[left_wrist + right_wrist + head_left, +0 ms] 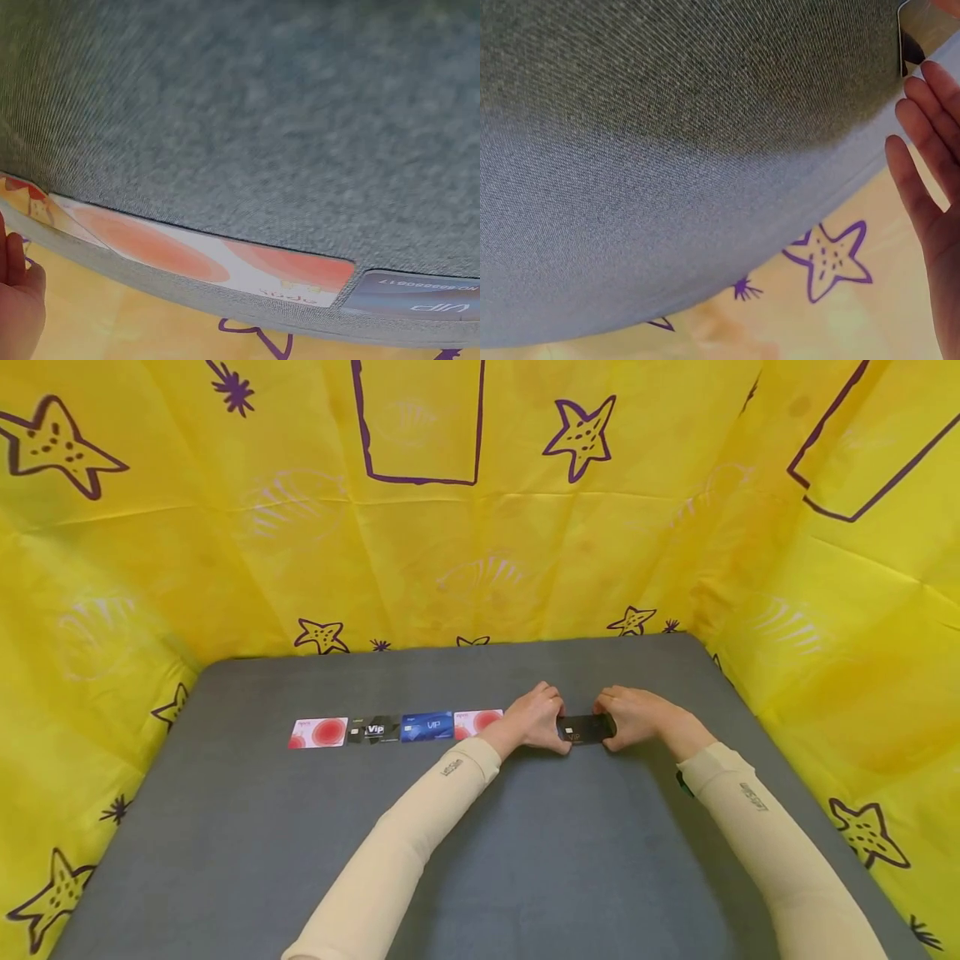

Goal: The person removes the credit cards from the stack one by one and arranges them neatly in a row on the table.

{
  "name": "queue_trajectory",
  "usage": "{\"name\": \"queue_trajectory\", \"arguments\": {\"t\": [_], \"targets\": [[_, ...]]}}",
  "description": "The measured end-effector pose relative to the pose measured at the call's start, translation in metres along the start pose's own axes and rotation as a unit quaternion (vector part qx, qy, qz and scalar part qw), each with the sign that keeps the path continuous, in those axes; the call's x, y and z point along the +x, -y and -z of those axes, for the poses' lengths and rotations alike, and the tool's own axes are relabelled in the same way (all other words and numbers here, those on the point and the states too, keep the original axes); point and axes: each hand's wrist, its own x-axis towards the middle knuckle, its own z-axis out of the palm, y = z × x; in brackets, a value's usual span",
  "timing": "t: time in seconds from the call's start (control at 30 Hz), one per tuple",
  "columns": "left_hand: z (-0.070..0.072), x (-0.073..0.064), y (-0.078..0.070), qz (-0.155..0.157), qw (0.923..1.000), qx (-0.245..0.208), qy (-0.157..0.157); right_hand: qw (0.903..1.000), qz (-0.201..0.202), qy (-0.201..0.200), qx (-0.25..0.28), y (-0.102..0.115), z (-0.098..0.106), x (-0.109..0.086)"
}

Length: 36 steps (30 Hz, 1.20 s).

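Both hands are at a black card (587, 729) marked VIP, at the right end of a row of cards. My left hand (534, 718) grips its left end, with thumb at the near edge and fingers at the far edge. My right hand (637, 714) holds the right end in the same way. Whether the card lies flat or is slightly raised cannot be told. Beside the left wrist lies a red-and-white card (477, 724), partly covered by it. In the left wrist view a yellowish card with red (30, 202) adjoins that card.
Further left lie a blue VIP card (427, 727), a dark Vip card (373, 729) and another red-and-white card (318, 732). All rest on a grey cloth-covered table (300, 843). Yellow patterned curtains (480, 560) stand behind and at both sides.
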Motion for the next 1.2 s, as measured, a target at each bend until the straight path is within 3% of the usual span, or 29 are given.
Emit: {"name": "queue_trajectory", "arguments": {"t": [0.3, 0.4, 0.53, 0.7, 0.97, 1.2], "targets": [[0.005, 0.007, 0.007, -0.019, 0.9998, 0.0, 0.004, 1.0, -0.004, 0.006, 0.005, -0.008, 0.0, 0.005], [0.006, 0.006, 0.006, -0.014, 0.9998, -0.013, -0.003, 0.9985, -0.013, 0.007, 0.052, -0.008, -0.002, 0.005], [0.006, 0.001, 0.005, -0.002, 0.9996, -0.022, -0.016, 0.9893, -0.017, 0.007, 0.145, -0.01, -0.005, 0.0], [0.005, -0.006, -0.001, -0.007, 0.9999, -0.014, 0.0, 0.9804, -0.023, 0.025, 0.194, -0.012, -0.004, -0.007], [0.003, -0.015, -0.01, 0.05, 0.9974, -0.044, 0.027, 0.9699, -0.029, -0.008, 0.241, -0.016, -0.011, -0.023], [-0.001, -0.019, -0.013, 0.078, 0.9945, -0.067, 0.02, 0.9625, -0.053, -0.045, 0.262, -0.02, -0.027, -0.032]]}}
